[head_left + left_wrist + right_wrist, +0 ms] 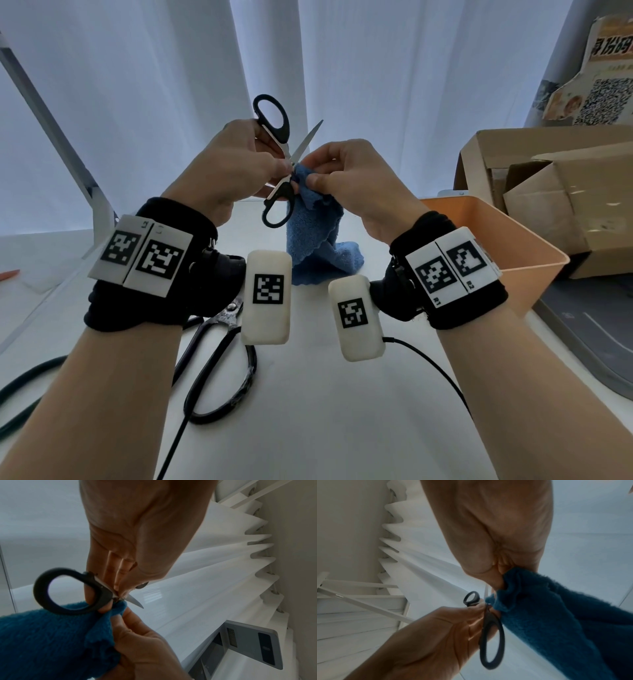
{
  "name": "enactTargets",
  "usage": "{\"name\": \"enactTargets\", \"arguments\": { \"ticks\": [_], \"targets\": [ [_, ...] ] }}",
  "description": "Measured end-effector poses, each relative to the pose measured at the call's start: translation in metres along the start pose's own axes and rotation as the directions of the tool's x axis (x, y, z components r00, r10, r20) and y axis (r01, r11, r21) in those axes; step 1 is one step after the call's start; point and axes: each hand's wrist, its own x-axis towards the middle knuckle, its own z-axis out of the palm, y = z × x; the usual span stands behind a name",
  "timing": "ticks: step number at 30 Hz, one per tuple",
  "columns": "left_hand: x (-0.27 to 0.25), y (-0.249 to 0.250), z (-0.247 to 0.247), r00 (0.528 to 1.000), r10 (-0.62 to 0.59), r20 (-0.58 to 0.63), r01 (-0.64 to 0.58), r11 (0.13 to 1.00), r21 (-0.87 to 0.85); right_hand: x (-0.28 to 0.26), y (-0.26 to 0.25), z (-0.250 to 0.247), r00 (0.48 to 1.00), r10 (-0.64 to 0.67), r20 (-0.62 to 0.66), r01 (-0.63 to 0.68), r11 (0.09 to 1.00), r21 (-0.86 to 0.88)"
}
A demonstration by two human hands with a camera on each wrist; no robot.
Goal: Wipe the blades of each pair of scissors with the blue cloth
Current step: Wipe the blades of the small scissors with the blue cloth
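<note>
My left hand (239,164) holds black-handled scissors (279,133) in the air, pinching them near the pivot, with the blades spread apart. One silver blade (308,138) points up and to the right. My right hand (346,171) pinches the blue cloth (315,240) against the scissors just beside the pivot; the cloth's lower end trails on the white table (325,411). The left wrist view shows a handle loop (68,591), a blade tip (136,601) and the cloth (51,642). In the right wrist view the cloth (556,622) hangs beside a handle loop (491,642). A second, larger pair of dark scissors (222,359) lies on the table below my left wrist.
An orange bin (507,236) stands at the right, with open cardboard boxes (548,188) behind it. A white curtain (154,85) hangs at the back. Black cables (438,373) run across the table's near part. A slanted metal bar (51,137) stands at the left.
</note>
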Motion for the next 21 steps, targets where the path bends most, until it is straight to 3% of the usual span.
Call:
{"name": "enactTargets", "arguments": {
  "ticks": [7, 12, 17, 21],
  "targets": [
    [-0.002, 0.002, -0.002, 1.0, 0.002, 0.026, -0.001, 0.999, -0.044, -0.003, 0.002, 0.002, 0.998, -0.015, -0.054, 0.018, 0.998, 0.054],
    [-0.002, 0.002, -0.006, 1.0, -0.01, 0.018, 0.011, 1.0, -0.006, -0.001, -0.003, -0.001, 0.999, -0.032, 0.04, 0.032, 0.999, -0.013],
    [-0.002, 0.004, -0.006, 1.0, 0.019, 0.021, -0.019, 1.0, -0.011, -0.004, -0.002, 0.005, 0.998, -0.044, -0.055, 0.043, 0.999, -0.02],
    [-0.004, 0.003, -0.005, 0.999, 0.001, 0.036, -0.001, 1.0, -0.008, -0.002, -0.008, -0.001, 0.998, -0.048, 0.031, 0.051, 0.994, -0.099]
  ]
}}
